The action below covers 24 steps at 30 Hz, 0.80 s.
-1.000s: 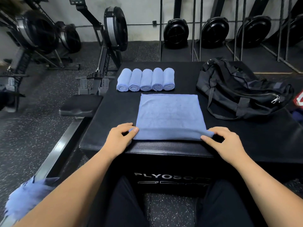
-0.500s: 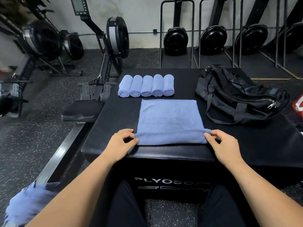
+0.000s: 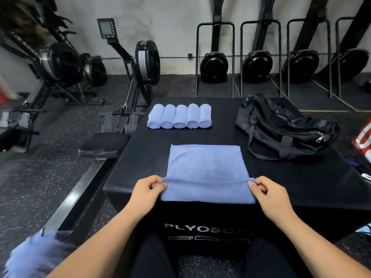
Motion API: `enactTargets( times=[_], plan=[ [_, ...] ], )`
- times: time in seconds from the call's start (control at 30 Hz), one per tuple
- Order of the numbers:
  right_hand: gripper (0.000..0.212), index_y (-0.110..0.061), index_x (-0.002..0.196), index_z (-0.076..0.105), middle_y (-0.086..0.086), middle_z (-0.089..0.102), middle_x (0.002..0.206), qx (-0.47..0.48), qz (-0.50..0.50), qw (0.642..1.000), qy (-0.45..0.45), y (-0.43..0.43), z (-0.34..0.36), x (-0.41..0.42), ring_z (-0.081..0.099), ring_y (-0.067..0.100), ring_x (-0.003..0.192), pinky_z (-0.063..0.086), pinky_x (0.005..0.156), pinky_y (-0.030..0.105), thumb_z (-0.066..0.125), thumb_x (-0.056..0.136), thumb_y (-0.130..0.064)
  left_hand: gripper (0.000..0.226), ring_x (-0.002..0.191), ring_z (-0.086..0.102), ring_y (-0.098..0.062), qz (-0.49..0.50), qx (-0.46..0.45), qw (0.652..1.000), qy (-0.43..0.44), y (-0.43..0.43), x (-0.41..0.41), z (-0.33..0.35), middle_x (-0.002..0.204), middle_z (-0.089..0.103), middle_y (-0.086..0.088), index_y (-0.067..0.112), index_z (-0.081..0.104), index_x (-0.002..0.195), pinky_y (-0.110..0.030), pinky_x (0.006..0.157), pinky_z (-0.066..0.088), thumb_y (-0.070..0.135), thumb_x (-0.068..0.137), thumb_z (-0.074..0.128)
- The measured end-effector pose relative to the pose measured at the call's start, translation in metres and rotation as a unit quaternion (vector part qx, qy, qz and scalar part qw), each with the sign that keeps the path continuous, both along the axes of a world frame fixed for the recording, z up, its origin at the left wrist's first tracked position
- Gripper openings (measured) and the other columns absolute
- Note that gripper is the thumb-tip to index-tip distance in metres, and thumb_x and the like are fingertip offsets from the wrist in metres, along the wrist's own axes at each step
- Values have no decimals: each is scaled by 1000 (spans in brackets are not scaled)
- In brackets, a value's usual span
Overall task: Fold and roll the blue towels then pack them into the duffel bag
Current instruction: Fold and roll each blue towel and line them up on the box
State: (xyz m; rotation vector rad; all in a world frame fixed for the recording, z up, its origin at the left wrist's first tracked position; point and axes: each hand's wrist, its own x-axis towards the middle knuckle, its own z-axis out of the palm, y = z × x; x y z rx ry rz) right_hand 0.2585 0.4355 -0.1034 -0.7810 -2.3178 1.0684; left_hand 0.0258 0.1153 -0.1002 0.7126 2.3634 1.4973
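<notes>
A folded blue towel (image 3: 206, 167) lies flat near the front edge of the black plyo box (image 3: 140, 157). Its near end is turned over into a first roll. My left hand (image 3: 147, 192) pinches the left end of that roll, and my right hand (image 3: 270, 194) pinches the right end. Several rolled blue towels (image 3: 179, 116) lie side by side in a row at the back of the box. The black duffel bag (image 3: 285, 127) sits at the back right, slumped, with its zipper pull showing.
Loose blue towels (image 3: 34, 255) are heaped at the lower left, beside a rowing machine's seat (image 3: 104, 142) and rail. More rowers stand along the far wall. A red and white object (image 3: 364, 142) lies at the right edge.
Both hands have lifted the towel's near edge and turned it over away from me, so the roll has grown. The camera has tilted up a little.
</notes>
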Motion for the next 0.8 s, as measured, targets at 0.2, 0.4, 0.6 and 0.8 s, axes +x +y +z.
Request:
enactTargets(
  times=[0.2,0.4,0.6,0.8],
  plan=[
    [23,-17,82,69,8,50,59,-53,-8,998,44,12,26,-22,41,12,62,39,65,33,70,99,-32,33,70,42,-16,-15,26,998,-63,8,-18,31,69,48,-3,7,56,68,-33,68,31,20,96,70],
    [27,-17,82,74,-11,64,65,-99,-46,993,33,50,40,-78,51,13,68,41,69,36,70,97,-39,19,62,51,-12,47,35,996,-70,57,-61,44,67,63,4,10,72,79,-18,61,43,18,96,72],
    [26,-33,110,64,-4,77,85,-108,-37,990,-84,63,25,-105,70,20,88,55,85,39,78,88,-31,34,69,66,-13,50,-33,995,-82,83,-81,23,77,75,6,31,63,119,-33,76,55,16,89,73],
    [24,-33,99,80,-12,77,93,-60,-40,997,-38,60,14,-94,70,6,93,45,77,17,74,90,-13,30,75,68,-4,31,-18,999,-20,72,-81,10,96,78,12,28,79,112,-25,79,57,8,90,76]
  ],
)
